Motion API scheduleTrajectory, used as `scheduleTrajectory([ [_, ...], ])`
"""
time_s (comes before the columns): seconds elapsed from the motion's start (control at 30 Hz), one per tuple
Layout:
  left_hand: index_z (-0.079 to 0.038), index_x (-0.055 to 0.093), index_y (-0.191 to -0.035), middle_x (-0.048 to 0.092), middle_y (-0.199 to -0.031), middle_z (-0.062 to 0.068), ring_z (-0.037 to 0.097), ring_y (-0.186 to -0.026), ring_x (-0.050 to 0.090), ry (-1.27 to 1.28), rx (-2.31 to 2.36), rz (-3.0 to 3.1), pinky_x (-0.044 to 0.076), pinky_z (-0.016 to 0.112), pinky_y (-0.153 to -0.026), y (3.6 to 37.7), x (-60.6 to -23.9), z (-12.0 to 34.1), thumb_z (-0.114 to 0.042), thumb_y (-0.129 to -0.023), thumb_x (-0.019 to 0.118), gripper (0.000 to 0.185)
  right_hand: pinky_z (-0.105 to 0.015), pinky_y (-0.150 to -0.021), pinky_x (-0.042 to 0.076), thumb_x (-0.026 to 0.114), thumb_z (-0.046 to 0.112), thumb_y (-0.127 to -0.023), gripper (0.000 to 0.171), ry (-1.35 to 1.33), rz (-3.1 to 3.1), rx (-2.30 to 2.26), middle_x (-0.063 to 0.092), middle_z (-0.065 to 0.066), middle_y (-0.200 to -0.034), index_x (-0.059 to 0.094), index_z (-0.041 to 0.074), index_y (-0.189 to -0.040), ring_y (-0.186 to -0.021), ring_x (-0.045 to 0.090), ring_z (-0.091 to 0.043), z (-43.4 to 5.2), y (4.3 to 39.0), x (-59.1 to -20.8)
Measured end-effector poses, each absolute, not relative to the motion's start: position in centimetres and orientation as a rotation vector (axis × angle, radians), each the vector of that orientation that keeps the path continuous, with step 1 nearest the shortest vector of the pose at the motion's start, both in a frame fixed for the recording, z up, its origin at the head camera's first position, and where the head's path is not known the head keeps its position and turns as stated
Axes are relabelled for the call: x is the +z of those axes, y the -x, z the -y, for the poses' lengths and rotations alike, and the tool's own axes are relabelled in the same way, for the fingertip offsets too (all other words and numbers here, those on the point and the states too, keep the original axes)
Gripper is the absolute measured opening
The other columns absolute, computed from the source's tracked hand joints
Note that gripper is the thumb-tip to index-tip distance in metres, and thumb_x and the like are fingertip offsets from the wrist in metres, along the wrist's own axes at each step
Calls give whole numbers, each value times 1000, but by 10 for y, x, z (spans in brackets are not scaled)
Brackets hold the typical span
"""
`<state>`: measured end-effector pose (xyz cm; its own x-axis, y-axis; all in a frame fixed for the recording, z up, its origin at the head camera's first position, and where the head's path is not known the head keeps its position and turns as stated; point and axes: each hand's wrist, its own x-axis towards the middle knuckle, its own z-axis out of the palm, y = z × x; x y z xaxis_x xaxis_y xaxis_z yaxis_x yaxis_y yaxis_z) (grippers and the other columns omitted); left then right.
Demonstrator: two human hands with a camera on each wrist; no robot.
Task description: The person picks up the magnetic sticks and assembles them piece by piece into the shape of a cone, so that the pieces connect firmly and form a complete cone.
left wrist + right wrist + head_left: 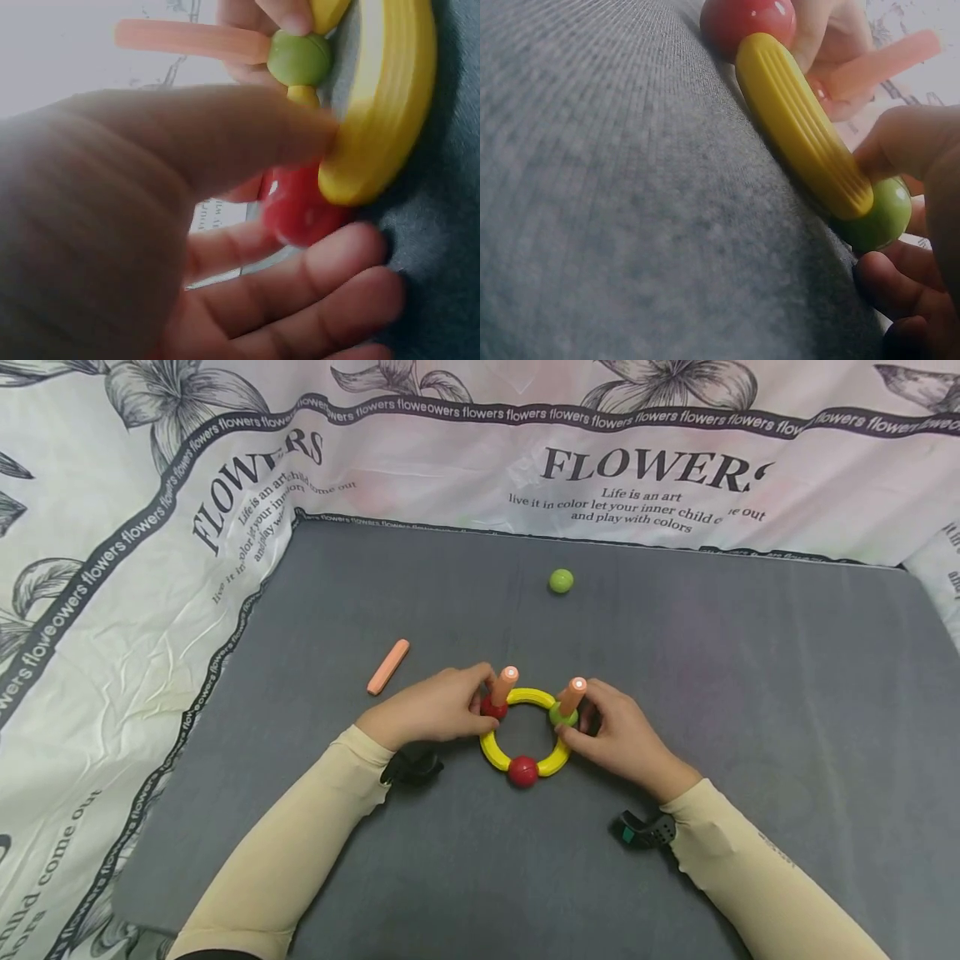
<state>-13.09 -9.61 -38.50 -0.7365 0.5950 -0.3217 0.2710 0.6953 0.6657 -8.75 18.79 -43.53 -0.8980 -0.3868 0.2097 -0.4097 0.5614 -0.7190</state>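
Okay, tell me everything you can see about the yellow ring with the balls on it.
The yellow ribbed plastic ring lies flat on the grey mat, built from curved segments joined by balls: a red ball nearest the person, another red ball on the left, a green ball on the right. An orange peg rises from the left ball, another from the green one. The left hand and right hand hold its sides.
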Motion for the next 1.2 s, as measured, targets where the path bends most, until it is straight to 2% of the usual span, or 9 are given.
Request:
scheduleTrajectory([
  [0.17,-12,54,-131,64,-86,2,17,-68,59,-602,906,-2463,49,30,-63,133,-392,94,-22,-98,75,40,-25,-63,46,88,19,-86,26,-765,2771,1257,65,11,-100,67,24,-101,-73,55,-6,-186,86,-436],
  [0.37,-13,64,-126,66,-96,-1,16,-77,60,-612,946,-2609,51,30,-70,135,-404,87,-25,-101,73,29,-25,-70,47,90,29,-86,23,-952,2765,1186,72,13,-111,68,30,-93,-83,59,-4,-187,86,-436],
  [0.53,-17,69,-133,65,-106,-1,17,-91,58,-679,884,-2681,51,34,-82,135,-408,86,-29,-103,70,33,-28,-83,50,94,34,-79,38,-1103,2750,1113,72,16,-110,77,28,-112,-95,63,-4,-190,87,-435],
  [0.63,-16,69,-136,65,-110,-1,17,-94,59,-657,904,-2670,51,35,-84,137,-403,91,-31,-104,68,35,-27,-77,49,95,33,-79,46,-1141,2740,1088,68,17,-99,77,25,-121,-87,58,-3,-191,88,-435],
  [0.73,-11,70,-133,66,-111,3,20,-95,60,-559,976,-2702,52,37,-84,143,-393,102,-29,-104,66,35,-25,-73,46,96,32,-77,43,-1131,2729,1085,63,17,-90,77,25,-115,-82,55,-2,-191,88,-437],
  [0.83,-7,70,-132,66,-118,9,26,-102,62,-402,973,-2827,53,42,-88,149,-381,117,-27,-103,65,35,-23,-67,42,98,32,-74,37,-1096,2723,1098,57,15,-81,73,24,-99,-75,51,-3,-192,87,-440],
  [1.0,-3,62,-141,59,-129,19,37,-118,57,-117,744,-2930,51,53,-94,157,-369,146,-30,-101,65,48,-23,-60,39,101,34,-69,44,-1032,2738,1107,51,13,-73,61,23,-83,-65,46,-2,-190,87,-439],
  [1.1,0,62,-135,58,-123,22,40,-114,57,-21,625,-2897,51,55,-90,161,-369,157,-30,-100,64,47,-23,-59,39,101,35,-68,45,-999,2759,1104,51,13,-71,61,22,-83,-63,45,-1,-190,87,-439],
  [1.2,1,63,-118,60,-113,20,39,-101,60,2,514,-2868,52,54,-82,163,-372,162,-28,-99,62,35,-23,-58,39,101,34,-68,44,-980,2776,1098,51,13,-71,61,22,-84,-63,45,-1,-189,87,-440],
])
